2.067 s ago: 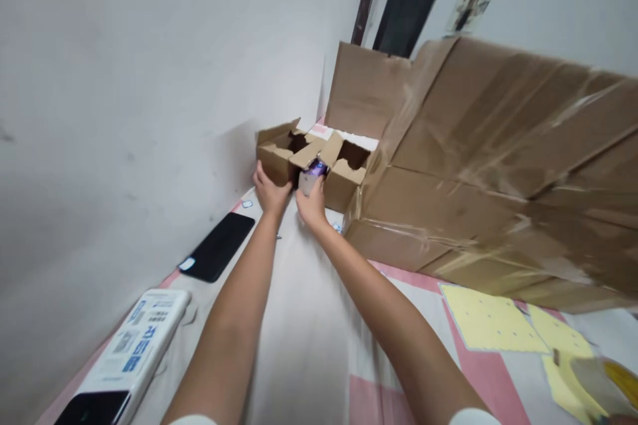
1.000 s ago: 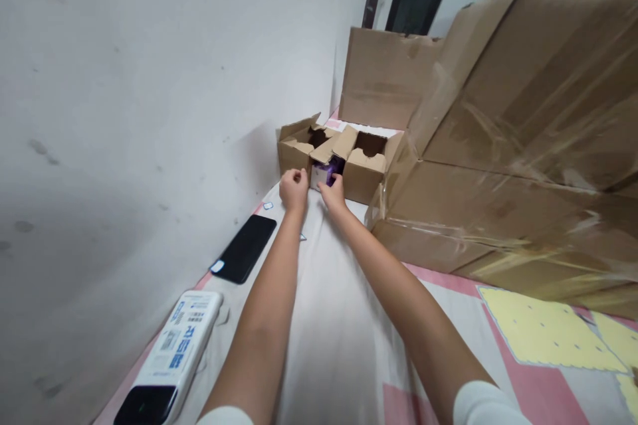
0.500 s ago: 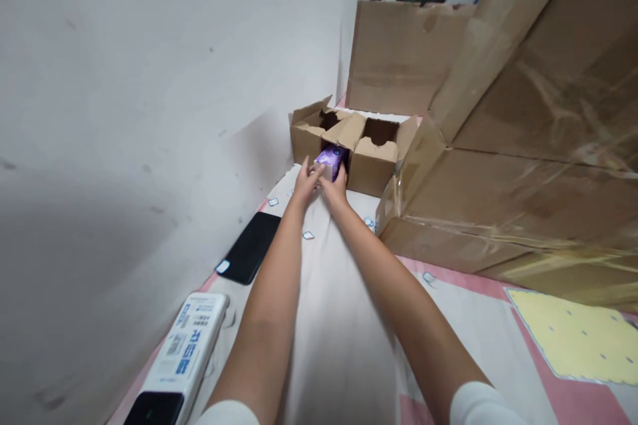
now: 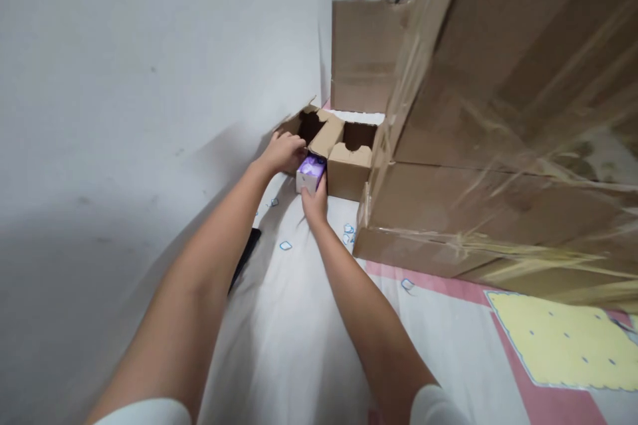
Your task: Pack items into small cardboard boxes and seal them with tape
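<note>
Well short of the purple-and-white box (image 4: pixel 309 175) spreads a pink-and-white sheet (image 4: pixel 463 342), with a yellow patch (image 4: pixel 573 342) off to the box's right. A black phone-shaped slab (image 4: pixel 244 261) lies nearer than the box and to its left, mostly hidden by the left forearm, though half a second ago most of it showed. The person's right hand (image 4: pixel 316 200) grips the box at its near end and right side. The left hand (image 4: pixel 284 151), which a moment earlier was at the box's near end, is now above and left of it, fingers bent over the left open carton (image 4: pixel 293 124); whether they grip the cardboard cannot be told. The box juts out between that carton and the right open carton (image 4: pixel 347 176). Right of the box stands a large tape-wrapped cardboard box (image 4: pixel 448 202); beyond it rises an upright cardboard panel (image 4: pixel 363 56)
</note>
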`<state>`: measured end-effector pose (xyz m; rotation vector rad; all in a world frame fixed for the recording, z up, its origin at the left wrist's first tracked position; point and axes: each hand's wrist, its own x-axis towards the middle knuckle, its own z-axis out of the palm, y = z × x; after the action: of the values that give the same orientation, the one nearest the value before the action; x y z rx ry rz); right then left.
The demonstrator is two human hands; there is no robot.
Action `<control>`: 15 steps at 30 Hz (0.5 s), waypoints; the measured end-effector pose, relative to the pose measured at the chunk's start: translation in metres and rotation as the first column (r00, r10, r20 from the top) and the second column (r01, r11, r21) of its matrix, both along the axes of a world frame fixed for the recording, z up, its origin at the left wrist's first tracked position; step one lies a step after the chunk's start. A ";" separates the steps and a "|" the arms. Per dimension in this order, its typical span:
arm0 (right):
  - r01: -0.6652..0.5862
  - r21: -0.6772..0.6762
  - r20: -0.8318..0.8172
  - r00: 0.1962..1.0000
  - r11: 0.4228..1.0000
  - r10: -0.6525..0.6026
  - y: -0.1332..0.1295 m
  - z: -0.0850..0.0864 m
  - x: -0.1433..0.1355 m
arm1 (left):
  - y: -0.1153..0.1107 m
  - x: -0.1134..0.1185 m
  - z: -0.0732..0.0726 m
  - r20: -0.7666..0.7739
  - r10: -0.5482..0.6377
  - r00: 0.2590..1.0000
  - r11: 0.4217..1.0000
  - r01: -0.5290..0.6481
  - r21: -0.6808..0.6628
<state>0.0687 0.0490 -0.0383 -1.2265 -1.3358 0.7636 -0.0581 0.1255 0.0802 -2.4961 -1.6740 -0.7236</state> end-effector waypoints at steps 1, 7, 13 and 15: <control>0.003 0.018 -0.006 1.000 1.000 -0.003 -0.005 0.006 0.000 | -0.009 -0.001 0.005 -0.006 0.007 1.000 1.000 -0.007 0.007; -0.071 0.237 -0.021 0.997 0.969 0.078 -0.071 0.073 -0.010 | -0.108 -0.024 0.073 0.013 0.150 0.989 0.978 -0.151 0.145; -0.406 0.359 0.107 0.912 0.840 0.395 -0.214 0.140 0.028 | -0.270 -0.029 0.125 0.276 0.246 0.929 0.895 -0.327 0.305; -0.536 0.345 0.174 0.843 0.771 0.508 -0.274 0.149 0.052 | -0.321 -0.022 0.112 0.547 0.294 0.784 0.831 -0.492 0.259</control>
<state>0.1206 -0.2252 0.1111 -0.5654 -1.8234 0.7929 -0.0798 -0.1956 0.1924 -1.6786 -1.8703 -1.5402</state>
